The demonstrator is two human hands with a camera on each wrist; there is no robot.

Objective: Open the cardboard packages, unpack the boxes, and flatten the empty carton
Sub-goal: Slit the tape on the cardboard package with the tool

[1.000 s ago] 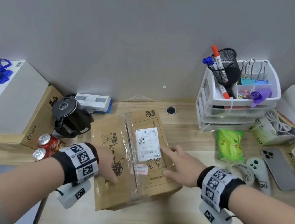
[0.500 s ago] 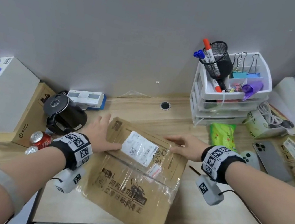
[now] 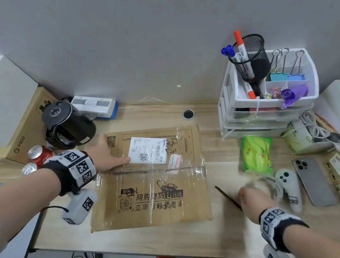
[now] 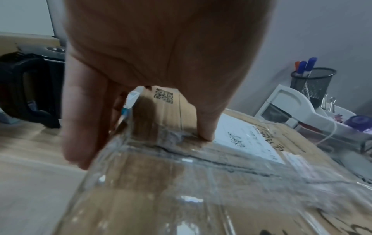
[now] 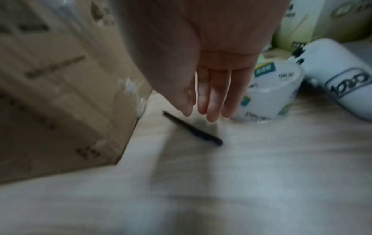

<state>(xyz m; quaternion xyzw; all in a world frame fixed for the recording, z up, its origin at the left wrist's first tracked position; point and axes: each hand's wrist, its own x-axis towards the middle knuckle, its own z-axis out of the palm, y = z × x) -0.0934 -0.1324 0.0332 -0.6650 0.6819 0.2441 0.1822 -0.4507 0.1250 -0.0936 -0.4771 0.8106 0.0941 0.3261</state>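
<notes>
Your taped brown cardboard package (image 3: 153,179), flat and printed with black characters, lies near the middle of the light wooden desk (image 3: 225,241), its near edge close to the desk's front edge and its far edge toward the wall. Your left hand (image 3: 106,156) rests on the package's far-left corner with straight fingers; in the left wrist view the thumb (image 4: 207,127) presses on the clear tape just beside the white shipping label (image 3: 148,150), while the other fingers reach over the package's left edge, so the hand is flat and grips nothing. Your right hand (image 3: 251,202) hangs off the package's right side, well apart from your left hand, fingers straight, close together and pointing down, holding nothing. It hovers just above a thin black pen-like tool (image 5: 193,128) that lies on the bare desk between the package's right edge and a white roll of tape (image 5: 269,93); blur hides whether the fingertips touch the tool. A white handheld controller (image 3: 289,189) lies just beyond the tape roll toward the desk's right edge, and a black electric kettle (image 3: 67,124) stands near the desk's far-left corner, just beyond your left hand.
</notes>
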